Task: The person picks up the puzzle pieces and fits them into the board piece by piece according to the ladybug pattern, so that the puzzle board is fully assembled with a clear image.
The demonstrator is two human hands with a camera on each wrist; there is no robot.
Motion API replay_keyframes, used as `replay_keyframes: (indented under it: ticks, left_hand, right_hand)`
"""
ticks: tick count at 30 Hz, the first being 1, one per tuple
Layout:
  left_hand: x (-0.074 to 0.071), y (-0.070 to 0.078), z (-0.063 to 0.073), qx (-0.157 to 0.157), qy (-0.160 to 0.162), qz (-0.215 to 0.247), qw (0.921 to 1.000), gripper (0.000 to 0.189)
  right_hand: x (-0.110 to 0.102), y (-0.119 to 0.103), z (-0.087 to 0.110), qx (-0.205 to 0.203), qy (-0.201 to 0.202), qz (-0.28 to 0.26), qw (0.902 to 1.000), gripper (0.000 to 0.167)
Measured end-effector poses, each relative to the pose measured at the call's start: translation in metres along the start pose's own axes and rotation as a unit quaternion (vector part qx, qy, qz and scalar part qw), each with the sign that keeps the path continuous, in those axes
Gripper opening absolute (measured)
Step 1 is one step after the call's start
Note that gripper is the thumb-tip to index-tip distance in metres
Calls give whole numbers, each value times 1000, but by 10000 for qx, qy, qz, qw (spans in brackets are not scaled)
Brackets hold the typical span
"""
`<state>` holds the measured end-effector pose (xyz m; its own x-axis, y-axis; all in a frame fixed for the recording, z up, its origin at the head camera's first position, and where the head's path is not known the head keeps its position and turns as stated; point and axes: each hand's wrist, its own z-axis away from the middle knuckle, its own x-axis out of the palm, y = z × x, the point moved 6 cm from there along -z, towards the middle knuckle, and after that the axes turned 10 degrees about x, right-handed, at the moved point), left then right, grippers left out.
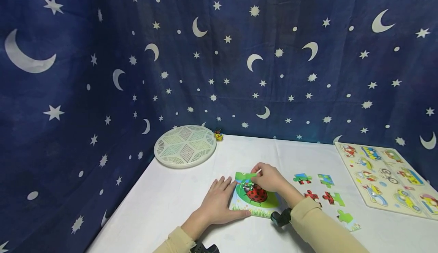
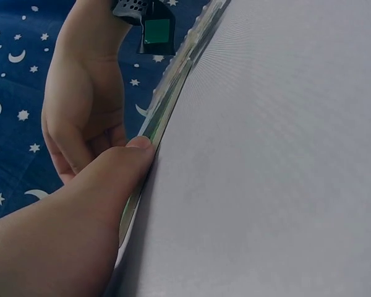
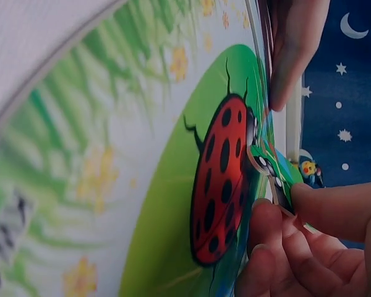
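A square ladybug puzzle board (image 1: pixel 270 204) lies on the table between both hands. My left hand (image 1: pixel 216 204) steadies it, fingers extended along its left side and thumb on the front edge; the left wrist view shows that thumb (image 2: pixel 139 145) against the board's thin rim. Over the upper part of the board, my right hand (image 1: pixel 270 177) pinches a puzzle piece (image 3: pixel 279 179) between thumb and fingers. The piece shows green and part of the ladybug's black-and-white head. It is tilted up at the board's surface, beside the printed red ladybug (image 3: pixel 222 179).
Several loose puzzle pieces (image 1: pixel 345 217) are spread right of the board. A wooden vehicle puzzle (image 1: pixel 359 169) lies at far right. Back left, a round patterned board (image 1: pixel 184 146) stands near a small yellow toy (image 1: pixel 218 135). A starry blue curtain (image 1: pixel 232 93) borders the white table (image 1: pixel 154 207).
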<state>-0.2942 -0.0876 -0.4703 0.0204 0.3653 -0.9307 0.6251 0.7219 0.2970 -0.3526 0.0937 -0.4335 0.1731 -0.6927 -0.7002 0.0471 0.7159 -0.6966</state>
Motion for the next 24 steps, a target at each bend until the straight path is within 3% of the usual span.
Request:
replay_keyframes:
  ticks: [10,24]
  left_hand:
    - [0,0,2,-41,64,101,9999,112]
    - [-1,0,2,36,64,184,9998,108]
  right_hand:
    - [12,-8,-1,-129,295,99,9994,19]
    - [20,-15,1,-185,889,754,9930,16]
